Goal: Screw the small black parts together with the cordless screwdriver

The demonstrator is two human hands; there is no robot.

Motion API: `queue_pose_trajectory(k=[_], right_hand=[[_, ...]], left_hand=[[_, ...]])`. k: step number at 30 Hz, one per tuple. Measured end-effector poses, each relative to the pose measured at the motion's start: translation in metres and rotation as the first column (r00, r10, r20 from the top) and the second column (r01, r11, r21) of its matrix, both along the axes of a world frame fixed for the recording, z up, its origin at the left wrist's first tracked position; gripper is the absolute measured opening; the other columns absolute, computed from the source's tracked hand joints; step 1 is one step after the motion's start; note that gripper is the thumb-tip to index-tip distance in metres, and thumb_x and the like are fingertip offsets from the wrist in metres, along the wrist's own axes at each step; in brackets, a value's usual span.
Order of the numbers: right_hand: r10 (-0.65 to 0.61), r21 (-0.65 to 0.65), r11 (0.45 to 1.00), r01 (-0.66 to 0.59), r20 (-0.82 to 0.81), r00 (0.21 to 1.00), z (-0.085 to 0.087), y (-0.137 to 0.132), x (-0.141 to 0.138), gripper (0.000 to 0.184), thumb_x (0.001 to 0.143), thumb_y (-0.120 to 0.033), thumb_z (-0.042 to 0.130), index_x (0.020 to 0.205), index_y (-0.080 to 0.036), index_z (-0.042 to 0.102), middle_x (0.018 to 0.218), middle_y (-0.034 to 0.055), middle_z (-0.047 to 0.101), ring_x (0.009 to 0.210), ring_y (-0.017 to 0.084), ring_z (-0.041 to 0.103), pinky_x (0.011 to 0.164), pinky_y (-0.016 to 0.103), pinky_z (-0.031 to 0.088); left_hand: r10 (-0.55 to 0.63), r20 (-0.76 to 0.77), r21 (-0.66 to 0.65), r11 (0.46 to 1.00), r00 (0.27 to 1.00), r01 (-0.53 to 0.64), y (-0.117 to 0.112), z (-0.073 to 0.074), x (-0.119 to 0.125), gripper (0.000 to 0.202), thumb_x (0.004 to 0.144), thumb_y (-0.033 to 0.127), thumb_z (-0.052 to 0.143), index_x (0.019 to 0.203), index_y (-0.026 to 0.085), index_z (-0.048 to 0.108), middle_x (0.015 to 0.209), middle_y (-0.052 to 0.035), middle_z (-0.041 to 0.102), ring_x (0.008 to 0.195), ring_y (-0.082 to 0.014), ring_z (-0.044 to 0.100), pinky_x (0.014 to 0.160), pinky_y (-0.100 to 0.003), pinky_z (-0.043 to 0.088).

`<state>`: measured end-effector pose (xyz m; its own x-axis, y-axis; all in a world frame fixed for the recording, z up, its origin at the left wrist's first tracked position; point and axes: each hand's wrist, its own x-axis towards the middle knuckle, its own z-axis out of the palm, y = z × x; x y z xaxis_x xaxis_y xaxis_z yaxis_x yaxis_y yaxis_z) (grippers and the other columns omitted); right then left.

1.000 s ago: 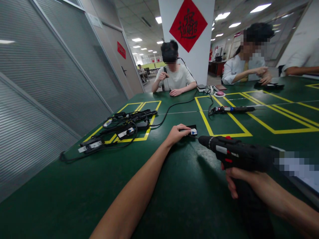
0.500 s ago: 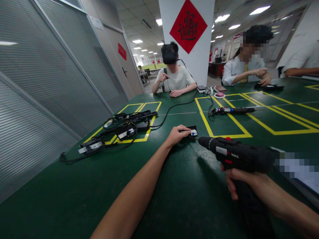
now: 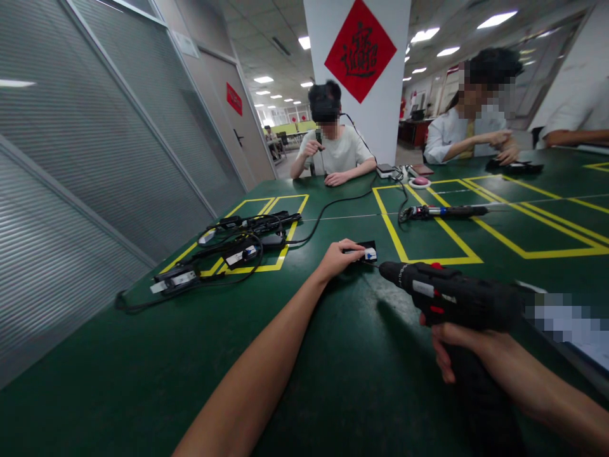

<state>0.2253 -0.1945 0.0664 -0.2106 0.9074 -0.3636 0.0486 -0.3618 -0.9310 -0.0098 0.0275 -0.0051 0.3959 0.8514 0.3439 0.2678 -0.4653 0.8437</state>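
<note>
Held a black, pistol-shaped cordless drill with red accents in the right hand, with fingers wrapped round its grip, above the dark green surface. Noted its long axis running right to left and slightly away, with its thin metal bit pointed toward the left hand. Found the left hand clamped by its fingertips on a small, flat black part with a white-and-blue end, ahead and left of the right hand. Recorded the left hand as nearer, touching it. Judged the part's long axis roughly crosswise, with the pale end pointing right; could not confirm under the covering fingers. Could not tell contact from a narrow gap at the bit's tip. Saw a tangled heap of black devices and cables farther left, partly inside yellow tape outlines.
</note>
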Motion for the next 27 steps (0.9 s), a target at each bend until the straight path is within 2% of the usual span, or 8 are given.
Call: queue_pose_trajectory(k=[4, 9, 17, 27], right_hand=[[0.007, 0.009, 1.0, -0.007, 0.027, 1.0, 0.0009, -0.0005, -0.0002, 0.023, 0.09, -0.039, 0.051, 0.096, -0.02, 0.063, 0.06, -0.0036, 0.062, 0.059, 0.015, 0.059, 0.064, 0.032, 0.044], [0.021, 0.001, 1.0, -0.021, 0.045, 0.999, 0.0001, -0.0007, 0.0015, 0.025, 0.089, -0.04, 0.053, 0.081, -0.019, 0.063, 0.059, -0.0032, 0.063, 0.056, 0.014, 0.059, 0.065, 0.032, 0.043], [0.015, -0.005, 1.0, -0.014, 0.06, 0.998, -0.0005, 0.0005, 0.0008, 0.029, 0.089, -0.045, 0.05, 0.086, -0.019, 0.065, 0.061, -0.0016, 0.063, 0.061, 0.016, 0.059, 0.065, 0.034, 0.044], [0.006, -0.016, 1.0, -0.006, 0.017, 1.0, 0.0007, 0.0006, 0.0007, 0.027, 0.087, -0.041, 0.053, 0.097, -0.018, 0.063, 0.06, -0.0038, 0.062, 0.057, 0.015, 0.059, 0.064, 0.033, 0.044]], left_hand=[[0.001, 0.007, -0.002, 1.0, 1.0, -0.001, 0.0009, -0.0013, -0.0002, 0.026, 0.075, 0.036, 0.068, 0.092, 0.016, 0.076, 0.096, -0.0082, 0.069, 0.091, -0.0177, 0.062, 0.084, -0.029, 0.046], [-0.004, 0.007, -0.005, 1.0, 1.0, 0.004, 0.0012, -0.0016, -0.0001, 0.026, 0.075, 0.036, 0.068, 0.092, 0.017, 0.076, 0.096, -0.0081, 0.069, 0.092, -0.0178, 0.062, 0.085, -0.029, 0.045], [0.005, 0.012, -0.024, 1.0, 1.0, -0.005, -0.0009, 0.0015, -0.0002, 0.027, 0.074, 0.037, 0.068, 0.091, 0.017, 0.076, 0.096, -0.0078, 0.068, 0.092, -0.0178, 0.061, 0.086, -0.03, 0.045], [-0.003, -0.008, -0.005, 1.0, 1.0, 0.003, -0.001, 0.0019, -0.0004, 0.026, 0.076, 0.035, 0.067, 0.092, 0.017, 0.075, 0.095, -0.0079, 0.069, 0.092, -0.018, 0.061, 0.086, -0.03, 0.045]])
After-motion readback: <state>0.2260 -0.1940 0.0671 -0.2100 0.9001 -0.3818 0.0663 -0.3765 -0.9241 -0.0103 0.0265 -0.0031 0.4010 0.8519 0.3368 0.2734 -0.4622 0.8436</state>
